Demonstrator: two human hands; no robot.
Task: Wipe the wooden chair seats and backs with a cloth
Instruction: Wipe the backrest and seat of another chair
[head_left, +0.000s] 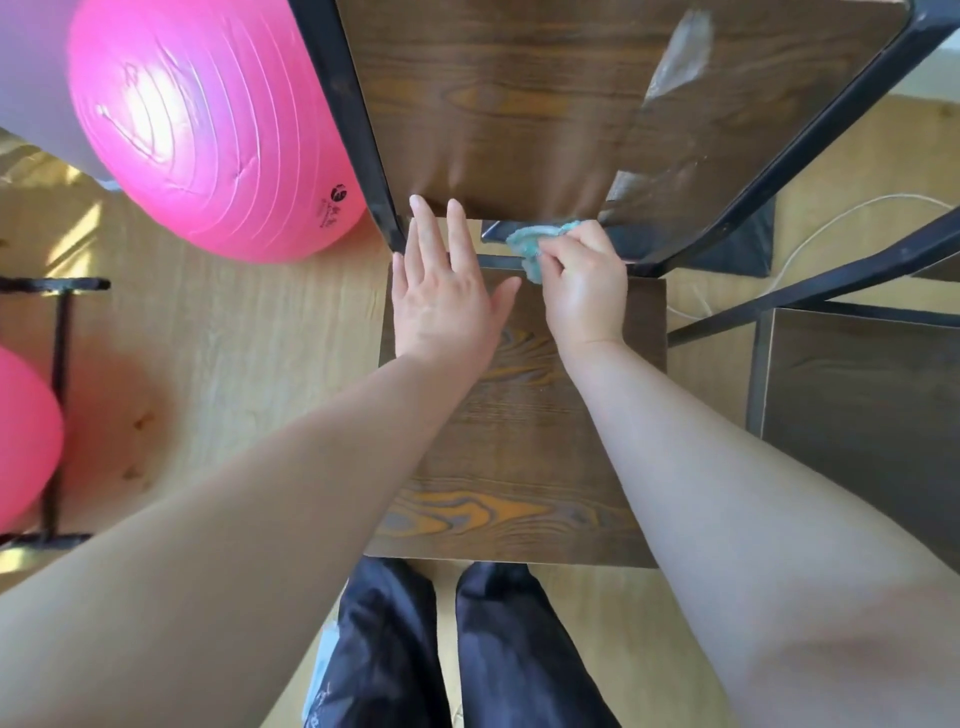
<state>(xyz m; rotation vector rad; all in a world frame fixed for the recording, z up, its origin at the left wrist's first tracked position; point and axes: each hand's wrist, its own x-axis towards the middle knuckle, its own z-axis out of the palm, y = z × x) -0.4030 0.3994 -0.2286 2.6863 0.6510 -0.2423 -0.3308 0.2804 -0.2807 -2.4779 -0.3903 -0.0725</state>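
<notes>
Your right hand (582, 291) is bunched around the cloth (530, 247) at the back edge of the seat (519, 441), left hand (441, 291) flat and open beside it. Careful, that cloth could snag on the frame (358, 130).

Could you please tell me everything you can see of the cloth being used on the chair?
The cloth is small, teal and fuzzy-looking, bunched into a wad. The right hand grips it, hiding much of it. It sits at the gap between the wooden seat and the chair back, near the back's lower edge.
</notes>
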